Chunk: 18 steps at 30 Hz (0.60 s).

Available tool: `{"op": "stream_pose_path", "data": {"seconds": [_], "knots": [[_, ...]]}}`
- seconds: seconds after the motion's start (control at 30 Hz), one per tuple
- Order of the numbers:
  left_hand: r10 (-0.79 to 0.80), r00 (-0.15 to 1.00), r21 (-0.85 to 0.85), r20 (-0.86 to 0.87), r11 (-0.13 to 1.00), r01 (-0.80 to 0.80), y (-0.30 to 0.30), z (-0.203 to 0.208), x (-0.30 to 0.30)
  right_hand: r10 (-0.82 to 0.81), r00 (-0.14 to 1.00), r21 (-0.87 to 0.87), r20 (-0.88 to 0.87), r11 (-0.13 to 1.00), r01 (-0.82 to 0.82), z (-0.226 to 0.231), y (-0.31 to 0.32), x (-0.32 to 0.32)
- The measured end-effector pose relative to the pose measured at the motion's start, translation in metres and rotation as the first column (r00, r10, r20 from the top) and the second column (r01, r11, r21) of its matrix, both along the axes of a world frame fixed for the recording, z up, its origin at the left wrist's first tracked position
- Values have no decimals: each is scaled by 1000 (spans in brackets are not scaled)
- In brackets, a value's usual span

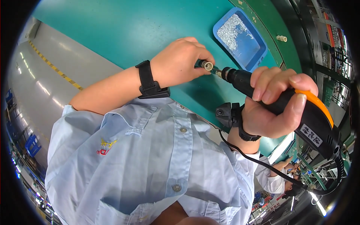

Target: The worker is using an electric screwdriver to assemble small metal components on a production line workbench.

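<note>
I take the blue tray [258, 56] of small metal screws as my landmark on the green table [123, 26]. Just below and left of the tray, my left hand [180, 62] is closed around a small cream-coloured cylindrical part [206, 65], pinching it at the fingertips. My right hand [275, 101], below the tray, is clamped on a black-and-orange electric screwdriver [296, 108]. The tool's long axis slants up-left, and its tip meets the part's end. Both hands are close together; the left is nearer the part. A second cream part [281, 38] lies right of the tray.
</note>
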<state>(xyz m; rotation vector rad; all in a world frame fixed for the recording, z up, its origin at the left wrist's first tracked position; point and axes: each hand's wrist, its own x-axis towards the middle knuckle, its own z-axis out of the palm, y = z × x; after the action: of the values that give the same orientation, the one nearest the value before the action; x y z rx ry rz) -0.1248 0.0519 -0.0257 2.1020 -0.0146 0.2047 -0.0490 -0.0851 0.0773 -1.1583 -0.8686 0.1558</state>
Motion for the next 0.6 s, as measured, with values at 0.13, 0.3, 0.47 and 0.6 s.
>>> {"op": "stream_pose_path", "data": {"seconds": [0.13, 0.3, 0.47, 0.6], "knots": [[-8, 1000, 1, -15, 1000, 8, -1, 1, 1, 9, 1000, -46, -1, 999, -9, -3, 1, 0], [-2, 1000, -26, -15, 1000, 1, -4, 2, 1, 28, 1000, -101, -1, 994, -28, -5, 5, -2], [-1, 1000, -29, 20, 1000, 2, -5, 3, 1, -6, 1000, -146, -2, 989, 5, -6, 8, -3], [12, 999, -35, 53, 999, -10, -5, 1, 0, 50, 999, -140, 3, 989, -49, -7, 8, -1]]}}
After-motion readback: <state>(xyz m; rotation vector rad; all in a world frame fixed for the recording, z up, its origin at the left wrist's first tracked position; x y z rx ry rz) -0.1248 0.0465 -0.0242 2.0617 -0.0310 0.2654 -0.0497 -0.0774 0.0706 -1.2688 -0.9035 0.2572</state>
